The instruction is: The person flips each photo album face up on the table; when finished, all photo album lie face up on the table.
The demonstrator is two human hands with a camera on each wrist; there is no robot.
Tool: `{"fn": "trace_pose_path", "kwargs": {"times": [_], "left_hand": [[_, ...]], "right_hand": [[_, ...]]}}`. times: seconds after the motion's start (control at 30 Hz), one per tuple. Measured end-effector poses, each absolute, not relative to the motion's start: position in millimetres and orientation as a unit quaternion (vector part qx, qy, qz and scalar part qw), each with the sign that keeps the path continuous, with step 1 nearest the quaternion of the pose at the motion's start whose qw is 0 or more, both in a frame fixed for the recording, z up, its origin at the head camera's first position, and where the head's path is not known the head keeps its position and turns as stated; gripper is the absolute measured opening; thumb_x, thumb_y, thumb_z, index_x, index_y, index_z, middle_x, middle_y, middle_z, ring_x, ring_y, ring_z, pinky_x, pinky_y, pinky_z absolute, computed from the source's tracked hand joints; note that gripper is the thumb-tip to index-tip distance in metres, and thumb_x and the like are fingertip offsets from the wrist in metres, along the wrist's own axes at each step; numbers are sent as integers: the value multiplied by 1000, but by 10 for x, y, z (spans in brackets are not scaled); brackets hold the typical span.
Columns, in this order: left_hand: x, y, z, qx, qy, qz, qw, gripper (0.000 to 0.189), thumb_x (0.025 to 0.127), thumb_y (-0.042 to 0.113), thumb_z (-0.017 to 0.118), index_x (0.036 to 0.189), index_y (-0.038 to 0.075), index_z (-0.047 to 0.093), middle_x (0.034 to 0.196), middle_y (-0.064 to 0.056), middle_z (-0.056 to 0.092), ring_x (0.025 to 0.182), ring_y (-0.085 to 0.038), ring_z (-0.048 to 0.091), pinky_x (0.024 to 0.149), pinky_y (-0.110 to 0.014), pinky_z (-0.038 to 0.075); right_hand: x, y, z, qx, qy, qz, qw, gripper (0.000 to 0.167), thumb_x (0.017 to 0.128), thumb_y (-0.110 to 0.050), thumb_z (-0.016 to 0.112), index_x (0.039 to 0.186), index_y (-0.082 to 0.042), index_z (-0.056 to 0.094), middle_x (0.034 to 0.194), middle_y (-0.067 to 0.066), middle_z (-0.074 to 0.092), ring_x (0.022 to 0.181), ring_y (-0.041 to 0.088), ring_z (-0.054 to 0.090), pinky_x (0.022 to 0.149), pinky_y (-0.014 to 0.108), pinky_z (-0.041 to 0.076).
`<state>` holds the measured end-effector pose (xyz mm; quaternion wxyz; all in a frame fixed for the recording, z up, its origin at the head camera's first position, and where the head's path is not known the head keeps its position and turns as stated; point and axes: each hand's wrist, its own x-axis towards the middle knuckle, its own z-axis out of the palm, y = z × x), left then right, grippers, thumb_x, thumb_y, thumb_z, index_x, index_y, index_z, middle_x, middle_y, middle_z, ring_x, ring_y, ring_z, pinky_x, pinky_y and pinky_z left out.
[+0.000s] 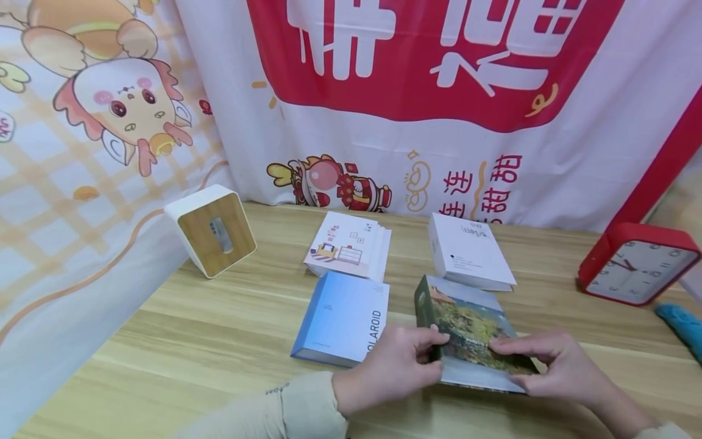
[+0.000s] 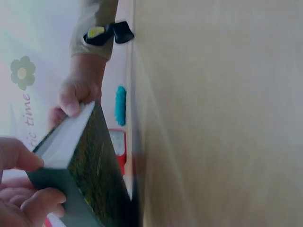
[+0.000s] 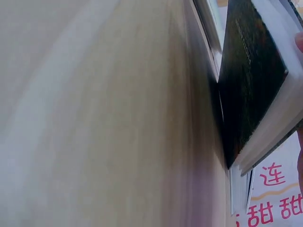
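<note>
Both hands hold a thick photo album with a dark green spine and a garden picture on its cover. My left hand grips its spine side near the front corner, with fingers curled at the edge. My right hand pinches its right edge, thumb on the cover. In the left wrist view the album stands tilted, white page edges up between both hands. The right wrist view shows the album's dark cover close over the table. A blue album marked POLAROID lies beside my left hand.
Behind the blue album lies a white book with a furniture drawing; another white book lies behind the green album. A white box with a wooden face stands left. A red clock and a teal item are at right.
</note>
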<state>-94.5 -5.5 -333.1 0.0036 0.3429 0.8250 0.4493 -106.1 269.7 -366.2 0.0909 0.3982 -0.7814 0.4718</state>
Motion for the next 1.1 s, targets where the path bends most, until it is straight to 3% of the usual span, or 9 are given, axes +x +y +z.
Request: {"fn": "trace_pose_path", "kwargs": {"times": [0.23, 0.37, 0.53, 0.77, 0.97, 1.1], "left_hand": [[-891, -7, -3377, 319, 834, 449, -1, 28, 76, 6, 69, 105, 4, 68, 106, -9, 68, 93, 0, 62, 70, -5, 47], [-885, 14, -3399, 321, 859, 398, -14, 27, 76, 11, 70, 103, 7, 70, 98, -4, 71, 75, 8, 58, 61, -3, 44], [-882, 25, -3410, 337, 877, 342, -19, 24, 76, 13, 71, 100, 10, 71, 91, 1, 72, 65, 10, 52, 55, -2, 40], [-894, 4, -3438, 327, 882, 338, 20, 22, 76, 8, 70, 98, 9, 71, 88, 4, 71, 64, 11, 49, 55, -4, 41], [-936, -29, -3459, 274, 863, 417, 86, 25, 74, 1, 69, 99, 7, 71, 87, 2, 71, 64, 8, 52, 57, -9, 45], [-955, -53, -3470, 262, 855, 438, 93, 26, 73, 0, 69, 98, 7, 71, 88, 1, 71, 67, 7, 54, 60, -10, 47]], "right_hand": [[-1077, 2733, -3750, 412, -775, 471, 88, 52, 56, 17, 75, 102, -6, 71, 105, 0, 70, 99, 3, 63, 80, 12, 48], [-1087, 2754, -3846, 427, -762, 481, 78, 54, 56, 18, 74, 104, -5, 70, 108, -1, 69, 101, 3, 62, 82, 11, 47], [-1064, 2750, -3900, 430, -763, 476, 75, 55, 56, 18, 73, 105, -6, 70, 109, -1, 68, 102, 3, 61, 83, 10, 46], [-998, 2645, -3893, 419, -805, 410, 89, 53, 57, 12, 77, 101, -17, 72, 104, -3, 70, 97, 2, 63, 77, 10, 49], [-1000, 2573, -3898, 441, -794, 406, 103, 54, 58, 13, 75, 103, -17, 71, 103, -2, 70, 96, 2, 63, 76, 9, 48], [-1009, 2561, -3931, 435, -797, 407, 102, 51, 60, 12, 77, 102, -15, 71, 102, -1, 70, 96, 0, 62, 75, 8, 48]]}}
